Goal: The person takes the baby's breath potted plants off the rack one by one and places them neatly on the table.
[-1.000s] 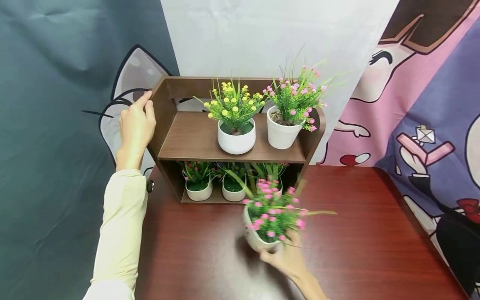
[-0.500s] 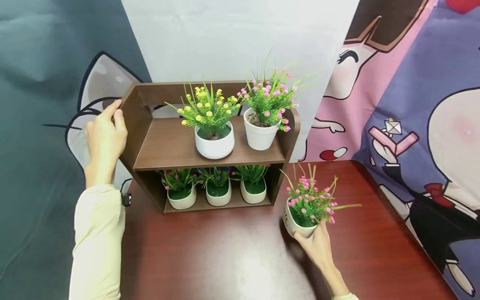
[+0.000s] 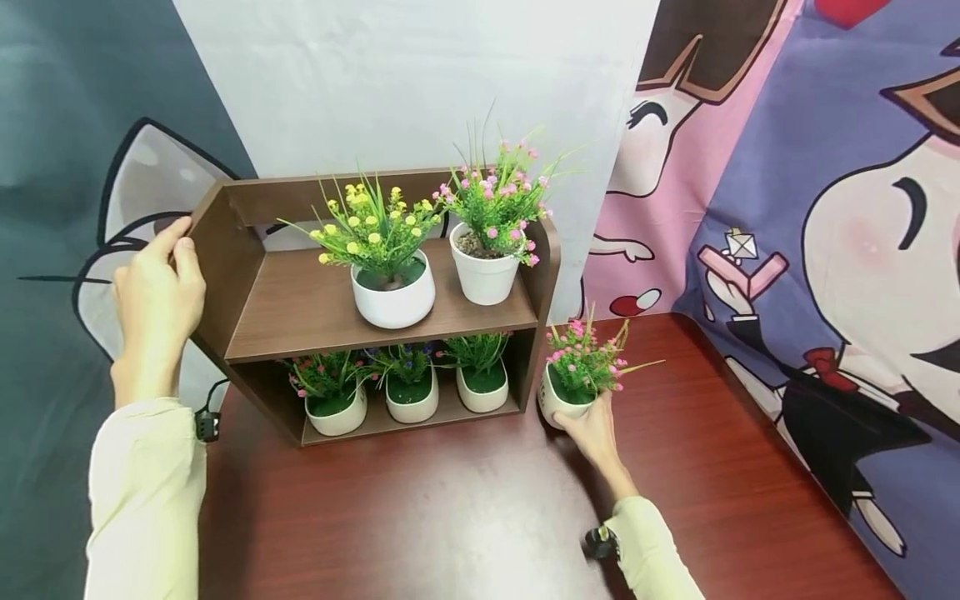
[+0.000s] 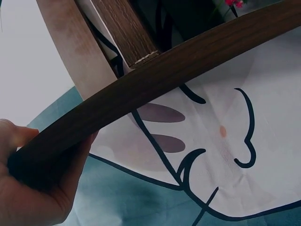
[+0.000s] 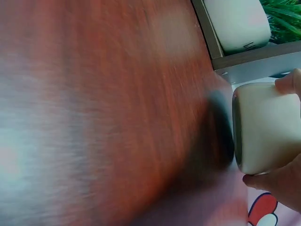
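Observation:
My left hand (image 3: 157,312) grips the upper edge of the left side panel of a brown two-tier wooden shelf (image 3: 277,312). In the left wrist view, that hand (image 4: 33,202) has thumb and fingers on either side of the dark panel (image 4: 141,84). My right hand (image 3: 595,431) holds a pale pot of pink flowers (image 3: 573,375) just right of the shelf's lower right corner. Seen from the right wrist, the pot (image 5: 268,127) is pinched between thumb and fingers, close to the reddish tabletop (image 5: 117,103).
A white bowl pot of yellow flowers (image 3: 393,300) and a white pot of pink flowers (image 3: 486,275) stand on the upper tier. Three pale pots sit below, including a red-flowered one (image 3: 337,417). A cartoon-printed curtain (image 3: 750,208) hangs behind and right.
My right hand has carried the pink-flowered pot from in front of the shelf to the right, then back beside its right end. My left hand stays on the panel; the head view has turned right.

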Demonstrator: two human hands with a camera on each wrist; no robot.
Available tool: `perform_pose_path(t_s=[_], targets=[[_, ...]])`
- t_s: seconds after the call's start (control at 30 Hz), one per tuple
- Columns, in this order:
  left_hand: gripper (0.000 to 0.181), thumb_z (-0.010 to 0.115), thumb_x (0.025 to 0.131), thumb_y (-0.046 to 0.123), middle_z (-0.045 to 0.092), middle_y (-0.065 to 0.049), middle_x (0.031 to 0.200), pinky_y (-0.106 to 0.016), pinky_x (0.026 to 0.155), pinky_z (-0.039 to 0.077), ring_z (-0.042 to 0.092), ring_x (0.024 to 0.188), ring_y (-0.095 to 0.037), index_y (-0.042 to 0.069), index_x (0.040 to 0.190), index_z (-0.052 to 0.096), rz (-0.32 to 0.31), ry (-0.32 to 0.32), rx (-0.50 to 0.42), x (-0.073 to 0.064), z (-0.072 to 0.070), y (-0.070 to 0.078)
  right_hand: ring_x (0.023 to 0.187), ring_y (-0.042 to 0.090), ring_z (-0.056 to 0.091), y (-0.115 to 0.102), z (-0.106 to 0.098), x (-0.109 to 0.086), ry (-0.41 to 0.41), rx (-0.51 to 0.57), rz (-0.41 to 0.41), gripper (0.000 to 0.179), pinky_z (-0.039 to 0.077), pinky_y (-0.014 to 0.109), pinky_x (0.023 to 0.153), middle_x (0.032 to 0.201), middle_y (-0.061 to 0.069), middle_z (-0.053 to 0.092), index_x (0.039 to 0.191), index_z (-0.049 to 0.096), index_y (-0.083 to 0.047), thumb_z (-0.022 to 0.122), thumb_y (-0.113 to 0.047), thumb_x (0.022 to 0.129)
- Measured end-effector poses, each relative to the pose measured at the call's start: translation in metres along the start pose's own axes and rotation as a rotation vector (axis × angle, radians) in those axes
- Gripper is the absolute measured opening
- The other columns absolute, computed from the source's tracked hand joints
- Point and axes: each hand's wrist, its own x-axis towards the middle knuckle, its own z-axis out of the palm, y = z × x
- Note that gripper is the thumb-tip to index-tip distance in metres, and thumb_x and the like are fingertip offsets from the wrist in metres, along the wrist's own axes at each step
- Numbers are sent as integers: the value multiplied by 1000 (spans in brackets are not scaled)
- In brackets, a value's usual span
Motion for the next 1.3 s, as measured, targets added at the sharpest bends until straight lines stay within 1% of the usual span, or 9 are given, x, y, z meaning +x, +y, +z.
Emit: perform_pose_path(t_s=[0.33, 0.5, 0.6, 0.67, 0.83, 0.93, 1.07, 1.17, 1.3], targets=[[43, 32, 98, 28, 50, -18, 130, -60, 82, 29, 44, 100, -59, 20, 137, 48, -10, -14, 13, -4, 1, -6, 101, 38, 45, 7, 26, 13, -128, -87, -160, 66, 36, 47, 91, 105, 26, 47, 111, 49, 13, 80, -23, 66], [43, 33, 98, 27, 50, -16, 130, -60, 83, 29, 45, 101, -58, 20, 137, 49, -24, -4, 16, -8, -3, -10, 117, 39, 42, -10, 16, -12, 10, 73, -180, 81, 34, 45, 96, 125, 27, 44, 132, 36, 9, 80, -17, 69], [43, 33, 98, 27, 51, -15, 130, -60, 83, 29, 45, 101, -58, 20, 137, 49, -37, 0, 18, -10, -5, -12, 116, 40, 45, -39, 0, -38, 162, 324, -238, 76, 37, 38, 95, 129, 28, 43, 138, 32, 4, 72, -9, 74], [43, 33, 98, 28, 51, -13, 131, -59, 83, 29, 45, 102, -57, 21, 137, 49, -38, 5, 16, -9, -5, -12, 110, 40, 49, -69, -12, -50, 249, 482, -324, 68, 39, 34, 91, 123, 32, 47, 134, 36, 8, 69, -13, 79], [42, 33, 98, 31, 50, -8, 133, -58, 86, 30, 46, 108, -53, 24, 137, 49, -53, 14, 15, -2, -7, -9, 99, 34, 54, -151, -19, -51, 365, 692, -585, 80, 41, 36, 90, 108, 36, 49, 119, 41, 22, 68, -43, 80], [42, 33, 98, 31, 50, -6, 134, -57, 88, 30, 47, 112, -49, 25, 137, 49, -59, 8, 11, 2, -7, -7, 102, 33, 54, -186, -11, -40, 306, 675, -722, 79, 41, 42, 91, 109, 30, 52, 115, 47, 19, 66, -49, 80], [43, 32, 98, 32, 49, -5, 134, -56, 91, 30, 47, 116, -45, 25, 137, 48, -58, 0, 6, 7, -5, -3, 111, 33, 49, -223, 3, -22, 121, 569, -840, 77, 38, 49, 92, 120, 23, 52, 124, 48, 11, 62, -51, 80], [43, 33, 98, 32, 49, -4, 134, -56, 92, 30, 47, 117, -44, 25, 138, 48, -53, -9, 4, 9, -3, -1, 120, 29, 44, -251, 10, -12, 7, 492, -842, 82, 34, 46, 97, 129, 18, 47, 131, 42, 7, 60, -55, 80], [43, 32, 98, 31, 49, -3, 135, -55, 93, 30, 47, 118, -42, 24, 138, 48, -46, -11, 1, 12, -1, 0, 129, 18, 35, -279, 24, 5, -73, 328, -769, 91, 27, 34, 104, 140, 13, 39, 140, 32, 1, 63, -56, 76]])
